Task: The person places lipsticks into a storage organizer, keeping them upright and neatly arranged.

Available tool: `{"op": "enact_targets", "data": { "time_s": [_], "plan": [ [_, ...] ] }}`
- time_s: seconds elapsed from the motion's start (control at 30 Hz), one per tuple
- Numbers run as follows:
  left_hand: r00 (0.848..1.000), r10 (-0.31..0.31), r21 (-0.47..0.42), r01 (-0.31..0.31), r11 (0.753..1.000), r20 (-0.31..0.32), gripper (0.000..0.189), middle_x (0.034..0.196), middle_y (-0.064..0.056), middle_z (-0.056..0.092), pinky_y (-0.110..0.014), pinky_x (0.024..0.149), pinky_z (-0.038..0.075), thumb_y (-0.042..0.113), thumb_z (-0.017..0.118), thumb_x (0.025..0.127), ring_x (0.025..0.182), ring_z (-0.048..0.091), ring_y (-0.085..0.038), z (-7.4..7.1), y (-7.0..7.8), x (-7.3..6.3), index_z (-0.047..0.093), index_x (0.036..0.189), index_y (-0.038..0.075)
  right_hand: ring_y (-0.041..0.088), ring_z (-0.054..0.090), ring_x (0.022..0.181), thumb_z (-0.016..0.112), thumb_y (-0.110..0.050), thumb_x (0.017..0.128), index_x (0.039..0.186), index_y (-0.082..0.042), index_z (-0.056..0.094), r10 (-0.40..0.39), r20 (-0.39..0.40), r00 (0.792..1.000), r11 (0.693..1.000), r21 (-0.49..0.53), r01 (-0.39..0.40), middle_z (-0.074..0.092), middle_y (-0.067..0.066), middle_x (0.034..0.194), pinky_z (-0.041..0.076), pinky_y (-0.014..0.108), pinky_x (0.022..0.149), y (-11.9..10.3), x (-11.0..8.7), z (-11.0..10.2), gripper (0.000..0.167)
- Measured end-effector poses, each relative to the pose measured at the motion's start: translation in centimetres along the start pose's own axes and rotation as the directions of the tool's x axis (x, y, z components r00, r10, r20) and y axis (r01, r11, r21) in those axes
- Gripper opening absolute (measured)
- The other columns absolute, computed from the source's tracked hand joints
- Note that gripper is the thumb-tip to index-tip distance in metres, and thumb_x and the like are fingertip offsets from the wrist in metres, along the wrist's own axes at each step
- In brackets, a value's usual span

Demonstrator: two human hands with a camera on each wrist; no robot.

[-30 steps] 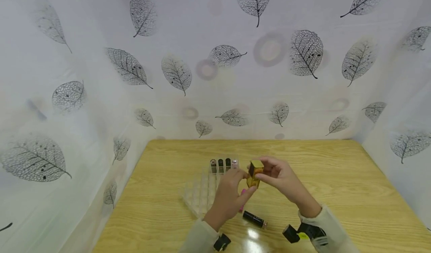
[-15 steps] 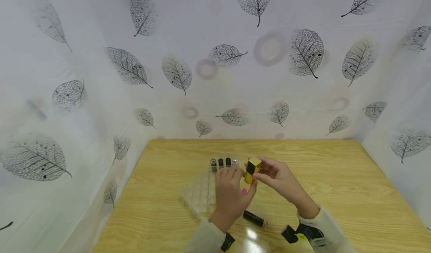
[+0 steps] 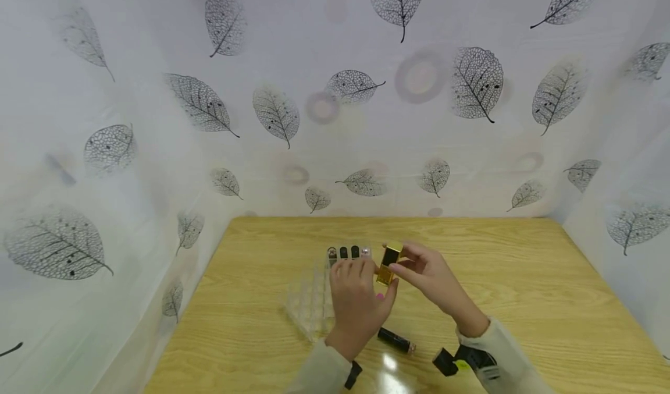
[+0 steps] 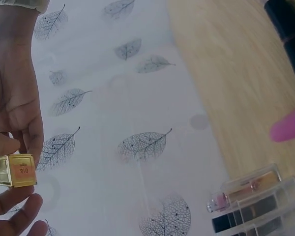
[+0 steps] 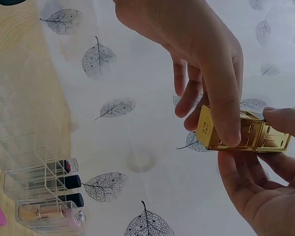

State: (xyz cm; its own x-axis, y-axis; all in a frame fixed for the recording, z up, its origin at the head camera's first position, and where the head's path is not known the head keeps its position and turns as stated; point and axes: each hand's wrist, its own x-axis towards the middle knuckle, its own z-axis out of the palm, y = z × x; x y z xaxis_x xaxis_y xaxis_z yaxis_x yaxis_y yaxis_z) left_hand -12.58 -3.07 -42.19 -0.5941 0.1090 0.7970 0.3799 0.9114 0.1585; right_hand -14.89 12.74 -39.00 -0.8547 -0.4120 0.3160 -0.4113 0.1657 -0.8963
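Observation:
A gold, square-sided lipstick (image 3: 388,264) with a dark face is held up over the table between both hands. My right hand (image 3: 426,274) grips its upper part between thumb and fingers. Lower down, my left hand (image 3: 358,301) has its thumb against the tube; its index finger is partly hidden behind. The lipstick (image 4: 22,170) shows a numbered label on its end in the left wrist view. Seen from the right wrist, the gold lipstick (image 5: 246,132) lies across the fingers of one hand, with the other hand's thumb on its labelled end.
A clear stepped organizer (image 3: 306,312) stands left of the hands, with several lipsticks in its back row. A black lipstick tube (image 3: 395,341) lies on the wooden table (image 3: 523,277) near the front. A pink tube (image 4: 289,125) is mostly hidden behind my left hand in the head view.
The lipstick has turned and shifted slightly left, so its dark face now shows toward the head camera. My left hand has moved up and its fingers spread over the organizer; my right moved slightly left.

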Motion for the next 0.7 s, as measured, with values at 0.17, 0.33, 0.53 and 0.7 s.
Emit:
{"op": "enact_targets", "data": {
  "time_s": [0.17, 0.33, 0.53, 0.7],
  "plan": [
    [0.998, 0.025, 0.011, -0.026, 1.000, 0.056, 0.042, 0.081, 0.005, 0.062, -0.038, 0.085, 0.045, 0.050, 0.079, 0.066, 0.080, 0.057, -0.015, 0.0, -1.3, -0.5, 0.061, 0.087, 0.018, 0.007, 0.061, 0.082, 0.058, -0.010, 0.092, 0.085, 0.001, 0.045, 0.020, 0.018, 1.000, 0.999, 0.030, -0.021, 0.045, 0.004, 0.081, 0.054, 0.027, 0.081, 0.5, 0.9, 0.0, 0.019],
    [0.989, -0.036, -0.020, 0.040, 0.999, 0.145, 0.028, 0.083, 0.002, 0.064, -0.042, 0.087, 0.045, 0.041, 0.074, 0.075, 0.084, 0.059, -0.017, 0.0, -4.1, -2.0, 0.063, 0.085, 0.017, 0.009, 0.063, 0.089, 0.061, -0.013, 0.091, 0.100, 0.007, 0.053, 0.091, 0.018, 0.996, 0.996, 0.016, -0.092, 0.055, 0.010, 0.092, 0.054, 0.024, 0.082, 1.0, 2.0, 0.1, 0.023],
    [0.961, -0.186, 0.047, 0.180, 0.982, 0.203, 0.014, 0.085, -0.002, 0.064, -0.045, 0.082, 0.046, 0.024, 0.069, 0.081, 0.082, 0.060, -0.022, 0.6, -9.4, -4.2, 0.061, 0.086, 0.015, 0.036, 0.060, 0.109, 0.061, -0.016, 0.090, 0.134, 0.012, 0.040, 0.187, 0.039, 0.982, 0.982, -0.028, -0.186, 0.055, 0.026, 0.119, 0.052, 0.032, 0.090, 2.4, 3.5, 0.4, 0.056],
    [0.914, -0.317, 0.126, 0.293, 0.948, 0.254, 0.014, 0.092, -0.009, 0.064, -0.048, 0.080, 0.047, 0.022, 0.067, 0.084, 0.083, 0.060, -0.027, 1.6, -13.5, -5.8, 0.061, 0.090, 0.012, 0.039, 0.058, 0.111, 0.061, -0.015, 0.091, 0.134, 0.010, 0.041, 0.182, 0.062, 0.981, 0.983, -0.041, -0.179, 0.055, 0.027, 0.123, 0.051, 0.038, 0.091, 4.5, 5.1, 1.2, 0.054]
  ]
}}
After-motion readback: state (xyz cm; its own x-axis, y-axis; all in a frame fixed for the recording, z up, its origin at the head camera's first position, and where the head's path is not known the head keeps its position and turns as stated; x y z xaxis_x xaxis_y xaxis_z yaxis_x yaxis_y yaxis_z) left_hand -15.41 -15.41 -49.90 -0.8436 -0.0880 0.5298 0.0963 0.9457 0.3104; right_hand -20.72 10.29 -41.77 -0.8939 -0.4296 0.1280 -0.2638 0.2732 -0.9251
